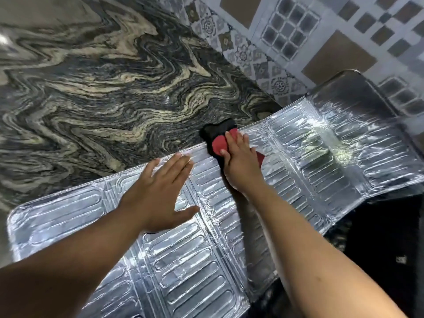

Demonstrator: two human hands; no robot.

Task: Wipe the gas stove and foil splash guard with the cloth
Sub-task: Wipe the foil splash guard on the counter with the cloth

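The embossed silver foil splash guard stretches across the view from lower left to upper right, folded in panels. My right hand presses a red and black cloth against the guard's top edge near the middle. My left hand lies flat on the foil panel to the left of it, fingers spread, holding nothing. A dark patch at the lower right, behind the guard, may be the gas stove; its details are hidden.
A swirled black, grey and cream stone countertop fills the left and upper part of the view beyond the guard. A patterned tile wall rises at the upper right.
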